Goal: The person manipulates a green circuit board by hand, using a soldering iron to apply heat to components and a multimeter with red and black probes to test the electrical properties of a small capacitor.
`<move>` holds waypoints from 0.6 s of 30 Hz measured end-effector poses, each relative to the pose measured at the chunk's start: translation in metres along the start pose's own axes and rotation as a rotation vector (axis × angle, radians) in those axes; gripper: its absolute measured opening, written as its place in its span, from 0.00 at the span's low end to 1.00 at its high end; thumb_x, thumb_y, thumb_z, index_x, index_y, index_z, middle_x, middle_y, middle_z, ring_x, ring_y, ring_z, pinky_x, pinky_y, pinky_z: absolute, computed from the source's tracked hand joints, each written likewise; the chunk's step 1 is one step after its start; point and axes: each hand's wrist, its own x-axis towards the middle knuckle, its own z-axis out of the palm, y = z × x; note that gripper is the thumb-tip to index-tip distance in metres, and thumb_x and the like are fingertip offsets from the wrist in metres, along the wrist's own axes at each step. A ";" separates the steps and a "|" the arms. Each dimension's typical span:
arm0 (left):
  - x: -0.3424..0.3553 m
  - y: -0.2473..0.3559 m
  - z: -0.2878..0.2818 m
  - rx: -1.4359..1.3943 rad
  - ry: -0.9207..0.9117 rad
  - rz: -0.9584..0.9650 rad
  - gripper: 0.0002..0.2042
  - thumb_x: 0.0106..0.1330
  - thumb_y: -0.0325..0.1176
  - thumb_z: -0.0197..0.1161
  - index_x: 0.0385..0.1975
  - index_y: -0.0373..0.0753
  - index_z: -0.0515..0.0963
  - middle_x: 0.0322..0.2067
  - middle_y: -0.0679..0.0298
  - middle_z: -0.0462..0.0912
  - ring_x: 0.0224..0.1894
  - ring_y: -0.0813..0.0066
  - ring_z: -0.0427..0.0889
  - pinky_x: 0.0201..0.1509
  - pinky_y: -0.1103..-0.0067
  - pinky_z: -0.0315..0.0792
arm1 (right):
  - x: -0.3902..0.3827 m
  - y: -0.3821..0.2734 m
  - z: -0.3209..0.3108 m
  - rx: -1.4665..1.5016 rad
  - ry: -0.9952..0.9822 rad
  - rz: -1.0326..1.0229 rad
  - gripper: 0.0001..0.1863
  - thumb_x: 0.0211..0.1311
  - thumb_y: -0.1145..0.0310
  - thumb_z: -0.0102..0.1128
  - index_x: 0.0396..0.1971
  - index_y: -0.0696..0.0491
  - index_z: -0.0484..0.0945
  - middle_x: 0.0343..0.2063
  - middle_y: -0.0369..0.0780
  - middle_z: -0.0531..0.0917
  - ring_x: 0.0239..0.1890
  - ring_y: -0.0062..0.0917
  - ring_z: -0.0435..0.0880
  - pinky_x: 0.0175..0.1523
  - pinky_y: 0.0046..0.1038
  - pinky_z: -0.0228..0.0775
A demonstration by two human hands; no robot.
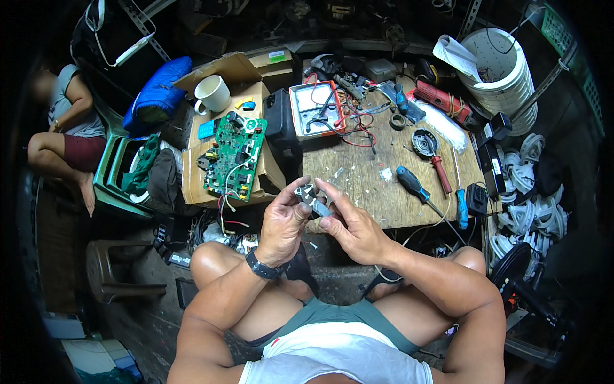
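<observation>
Over the near edge of the wooden worktable [358, 173], both my hands meet around a small grey part with dark and metal bits [314, 202]. My left hand [281, 224], with a dark watch at its wrist, grips the part between thumb and fingers. From the other side, my right hand [355, 230] pinches its grey end with thumb and index finger. What exactly the part is cannot be made out. To its right on the table lie a blue-and-black screwdriver [412, 184], a red-handled tool [441, 174] and a round dark housing [424, 143].
A green circuit board [238, 157] rests on cardboard at left, near a white mug [212, 94]. Wires and an open box [316, 112] fill the table's back. A red power tool [441, 102] and white bucket [505, 77] stand at right. Another person [73, 115] sits far left.
</observation>
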 end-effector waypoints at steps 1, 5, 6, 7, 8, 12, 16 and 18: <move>0.000 -0.001 -0.002 -0.002 -0.007 -0.011 0.31 0.64 0.35 0.70 0.66 0.35 0.66 0.51 0.63 0.80 0.52 0.72 0.82 0.55 0.76 0.79 | 0.000 0.000 0.000 -0.006 -0.007 0.004 0.33 0.73 0.64 0.54 0.74 0.46 0.54 0.46 0.52 0.83 0.44 0.45 0.86 0.50 0.38 0.75; -0.001 -0.001 -0.002 -0.011 -0.022 -0.023 0.29 0.65 0.32 0.69 0.65 0.34 0.68 0.51 0.61 0.80 0.52 0.73 0.81 0.57 0.77 0.78 | 0.000 -0.002 -0.002 -0.090 0.001 0.036 0.32 0.72 0.63 0.55 0.73 0.46 0.56 0.46 0.53 0.83 0.45 0.47 0.85 0.49 0.40 0.76; -0.001 -0.001 0.000 -0.013 -0.023 -0.018 0.28 0.66 0.31 0.68 0.64 0.34 0.68 0.52 0.60 0.80 0.52 0.74 0.80 0.57 0.77 0.77 | 0.000 -0.003 -0.001 -0.109 0.023 0.025 0.31 0.72 0.63 0.55 0.72 0.46 0.57 0.46 0.53 0.82 0.45 0.47 0.85 0.49 0.40 0.76; -0.001 -0.001 -0.002 -0.009 -0.023 -0.020 0.27 0.66 0.31 0.68 0.64 0.33 0.68 0.52 0.60 0.80 0.53 0.74 0.80 0.58 0.77 0.77 | 0.000 -0.004 0.001 -0.132 0.041 0.017 0.31 0.72 0.63 0.55 0.72 0.46 0.58 0.47 0.54 0.82 0.46 0.48 0.85 0.48 0.40 0.76; -0.001 -0.001 -0.004 -0.005 -0.023 -0.023 0.27 0.66 0.31 0.68 0.64 0.33 0.68 0.53 0.60 0.80 0.53 0.74 0.80 0.58 0.77 0.77 | 0.000 -0.004 0.002 -0.143 0.052 0.008 0.31 0.72 0.63 0.55 0.72 0.46 0.59 0.47 0.54 0.82 0.46 0.48 0.85 0.48 0.40 0.76; -0.001 -0.001 -0.002 0.002 0.001 -0.055 0.26 0.67 0.31 0.67 0.64 0.33 0.69 0.54 0.60 0.79 0.54 0.74 0.80 0.59 0.76 0.76 | 0.000 -0.006 0.001 -0.149 0.062 0.013 0.30 0.71 0.64 0.56 0.71 0.46 0.61 0.49 0.54 0.81 0.47 0.48 0.85 0.48 0.41 0.77; 0.000 -0.001 -0.001 -0.003 -0.007 -0.063 0.25 0.68 0.31 0.66 0.64 0.33 0.69 0.55 0.60 0.78 0.54 0.74 0.80 0.59 0.76 0.76 | 0.000 -0.006 0.000 -0.140 0.074 0.014 0.29 0.71 0.65 0.57 0.70 0.46 0.61 0.49 0.53 0.81 0.47 0.48 0.85 0.48 0.40 0.77; 0.000 -0.002 0.000 -0.006 -0.004 -0.063 0.25 0.68 0.31 0.65 0.64 0.33 0.69 0.55 0.60 0.78 0.54 0.74 0.80 0.59 0.77 0.76 | -0.001 -0.008 0.000 -0.146 0.088 0.016 0.29 0.70 0.65 0.57 0.69 0.46 0.62 0.49 0.53 0.81 0.47 0.47 0.85 0.48 0.40 0.77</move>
